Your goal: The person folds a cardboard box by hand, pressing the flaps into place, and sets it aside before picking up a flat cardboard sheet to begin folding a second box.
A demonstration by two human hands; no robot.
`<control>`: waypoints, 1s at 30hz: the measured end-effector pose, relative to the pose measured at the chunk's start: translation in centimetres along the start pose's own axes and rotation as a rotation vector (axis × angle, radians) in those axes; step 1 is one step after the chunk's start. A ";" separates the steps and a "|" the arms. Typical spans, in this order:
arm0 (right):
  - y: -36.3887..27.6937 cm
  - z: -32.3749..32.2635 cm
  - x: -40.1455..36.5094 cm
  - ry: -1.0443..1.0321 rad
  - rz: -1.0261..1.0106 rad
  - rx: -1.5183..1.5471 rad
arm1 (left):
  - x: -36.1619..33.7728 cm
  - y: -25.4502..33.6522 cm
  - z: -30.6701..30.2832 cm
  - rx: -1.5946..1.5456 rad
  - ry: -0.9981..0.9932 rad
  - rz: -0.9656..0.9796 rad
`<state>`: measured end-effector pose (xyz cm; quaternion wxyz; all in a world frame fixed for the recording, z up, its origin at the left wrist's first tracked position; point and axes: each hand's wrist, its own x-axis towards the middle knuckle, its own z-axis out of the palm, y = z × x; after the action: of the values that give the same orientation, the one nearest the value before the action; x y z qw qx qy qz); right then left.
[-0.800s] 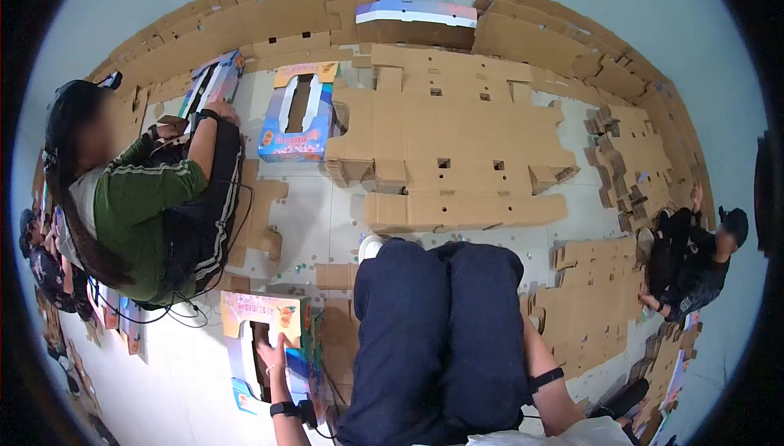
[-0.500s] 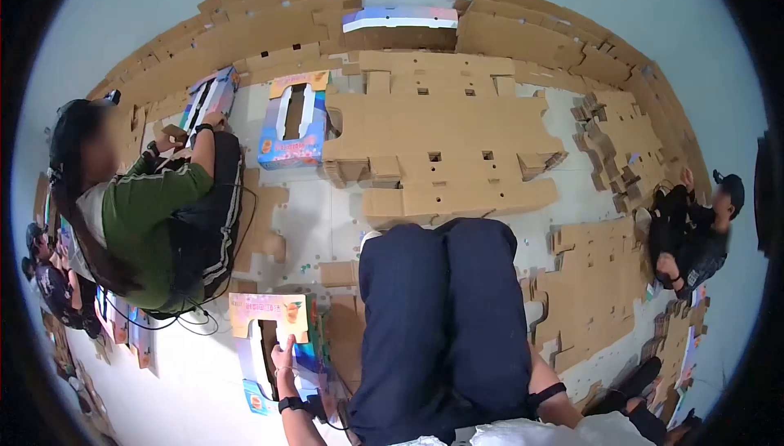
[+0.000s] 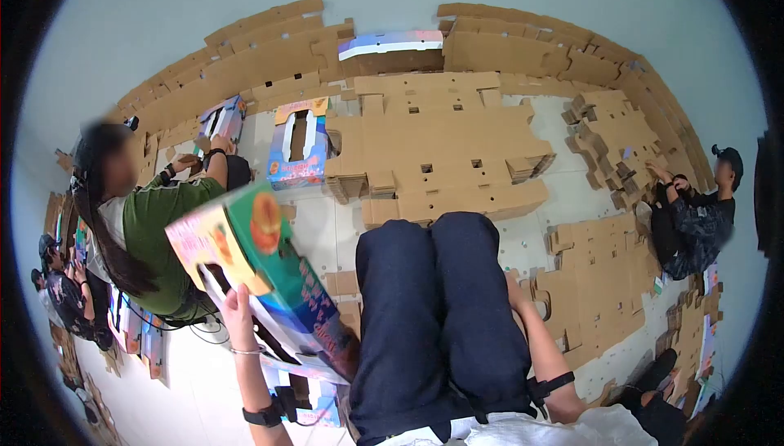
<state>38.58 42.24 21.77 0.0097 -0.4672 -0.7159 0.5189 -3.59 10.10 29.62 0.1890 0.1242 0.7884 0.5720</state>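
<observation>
My left hand (image 3: 238, 315) grips a printed fruit carton (image 3: 282, 258) at the edge of its long top opening, fingers closed on the cardboard. The carton is green, blue and peach with orange fruit pictures, and it is raised and tilted beside my left knee. Underneath it, part of a second printed carton (image 3: 327, 405) shows on the floor. My right forearm (image 3: 543, 344) reaches forward along the outside of my right thigh. The right hand itself is hidden behind that leg, so its fingers do not show.
Flattened brown cardboard stacks (image 3: 441, 131) lie ahead, with more cardboard sheets (image 3: 596, 283) at my right. A printed carton (image 3: 298, 148) stands front left. A person in green (image 3: 167, 234) sits close on my left; another person (image 3: 694, 225) sits at the right.
My left hand has lifted and tilted the carton off the floor, uncovering another carton below. My right forearm has moved forward along my thigh. The view has shifted slightly.
</observation>
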 end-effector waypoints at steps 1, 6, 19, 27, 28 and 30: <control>0.6 -0.5 0.8 0.007 -0.116 -0.141 | -1.1 4.7 1.0 0.016 -0.033 0.008; -10.1 -5.4 -2.8 0.274 -0.357 0.520 | -6.8 20.3 6.6 -0.239 -0.230 0.315; -20.5 -5.7 -12.1 0.349 -0.611 0.762 | -18.3 21.6 21.6 -0.492 -0.794 0.008; -13.0 -7.7 -7.5 0.018 -0.461 0.394 | -18.0 18.8 15.2 0.097 -1.128 0.555; -13.4 -7.6 -7.7 0.028 -0.487 0.409 | -17.8 19.1 13.7 0.209 -0.998 0.532; -14.0 -6.9 -7.6 0.040 -0.523 0.377 | -16.4 18.0 11.8 0.440 -0.568 0.682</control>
<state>37.07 41.80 39.10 0.2431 -0.2674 -0.7026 0.6129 15.95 19.12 46.02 0.1679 0.5631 0.7223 0.3647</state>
